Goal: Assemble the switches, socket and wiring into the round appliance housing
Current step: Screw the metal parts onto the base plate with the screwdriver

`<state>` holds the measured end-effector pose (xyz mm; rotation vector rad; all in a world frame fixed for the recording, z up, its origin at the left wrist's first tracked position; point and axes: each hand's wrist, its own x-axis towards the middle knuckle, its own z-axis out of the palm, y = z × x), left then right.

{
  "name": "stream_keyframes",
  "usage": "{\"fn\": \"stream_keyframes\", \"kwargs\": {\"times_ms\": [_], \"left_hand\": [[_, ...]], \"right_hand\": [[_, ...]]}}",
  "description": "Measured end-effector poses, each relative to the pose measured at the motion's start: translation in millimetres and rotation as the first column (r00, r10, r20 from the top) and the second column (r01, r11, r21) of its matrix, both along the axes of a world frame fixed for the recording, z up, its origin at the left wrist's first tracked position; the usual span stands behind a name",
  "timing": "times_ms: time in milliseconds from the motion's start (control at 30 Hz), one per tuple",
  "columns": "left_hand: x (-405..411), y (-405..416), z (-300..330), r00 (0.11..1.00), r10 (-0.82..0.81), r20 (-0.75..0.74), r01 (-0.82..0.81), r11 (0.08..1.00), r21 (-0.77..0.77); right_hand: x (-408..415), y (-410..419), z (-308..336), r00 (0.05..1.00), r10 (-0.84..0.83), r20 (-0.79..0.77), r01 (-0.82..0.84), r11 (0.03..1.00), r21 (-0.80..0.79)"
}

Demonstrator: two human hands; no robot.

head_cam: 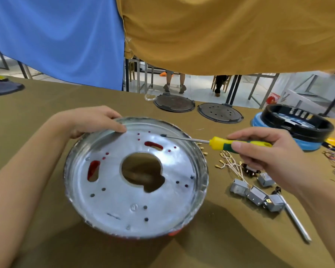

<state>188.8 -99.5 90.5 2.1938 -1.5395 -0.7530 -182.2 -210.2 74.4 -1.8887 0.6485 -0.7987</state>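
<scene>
Your round housing is shiny silver, dotted with small dark and red holes, and red shows through its two curved slots. To its right you hold a screwdriver with a yellow and green handle, above grey switch blocks and brass-coloured terminals on the olive-brown table. Beyond the housing lie two dark round plates, and farther right a black ring sits on a blue base.

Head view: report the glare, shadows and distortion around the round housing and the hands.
Head view: diffuse white glare washes over the silver round housing, hiding fine detail; a dark shadow falls on the table below it; wide-angle lens bends the table edge and stretches the forearms; the left hand gripping the rim and the right hand holding the screwdriver look fairly sharp; background legs are soft.
</scene>
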Motion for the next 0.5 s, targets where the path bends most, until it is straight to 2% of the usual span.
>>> {"fn": "stream_keyframes", "kwargs": {"times_ms": [67, 233, 300, 500], "left_hand": [[10, 4, 1, 0.991, 0.113, -0.069, -0.117, 0.992, -0.045], [19, 1, -5, 0.925, 0.323, -0.198, -0.337, 0.941, -0.038], [19, 1, -6, 0.899, 0.352, -0.259, -0.376, 0.925, -0.05], [11, 1, -2, 0.881, 0.37, -0.295, -0.404, 0.913, -0.062]], "right_hand": [[-5, 3, 3, 0.999, -0.032, -0.025, 0.031, 0.998, -0.062], [-8, 9, 11, 0.988, -0.109, -0.112, 0.089, 0.981, -0.172], [-8, 10, 13, 0.985, -0.131, -0.116, 0.108, 0.976, -0.187], [-10, 10, 15, 0.978, -0.152, -0.142, 0.124, 0.974, -0.19]]}}
